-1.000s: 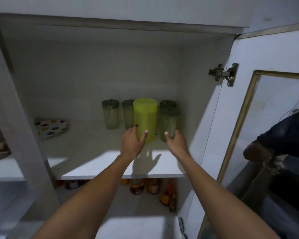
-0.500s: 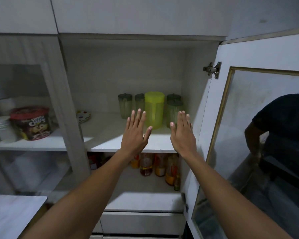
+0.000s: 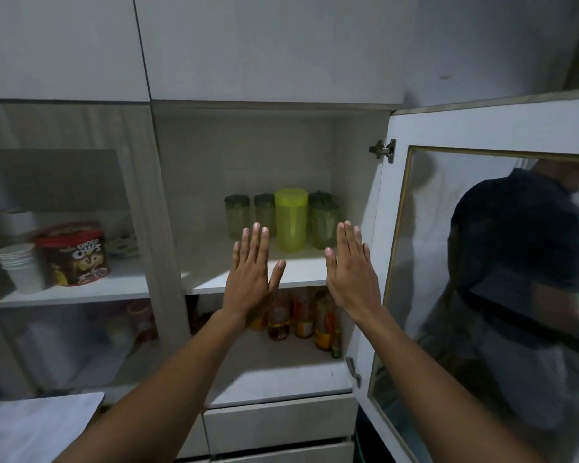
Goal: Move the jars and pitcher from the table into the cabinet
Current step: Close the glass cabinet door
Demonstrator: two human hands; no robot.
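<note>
Empty, flat-fingered left hand (image 3: 251,272) and right hand (image 3: 350,272) hover before the white cabinet shelf (image 3: 211,267); at its far right stands the yellow-green plastic pitcher (image 3: 290,220) among dark-lidded green-tinted jars (image 3: 237,215). Advisable: withdraw straight, avoiding the glass-paned door (image 3: 395,262).

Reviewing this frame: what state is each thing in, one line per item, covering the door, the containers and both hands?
Cabinet door: swung open.
Pitcher: upright on the shelf, lid on.
Jars: four, upright, lids on, two on either side of the pitcher.
Left hand: open, fingers straight, holding nothing.
Right hand: open, fingers straight, holding nothing.
Cereal tub: upright, lid on.
Paper cups: stacked.
</note>
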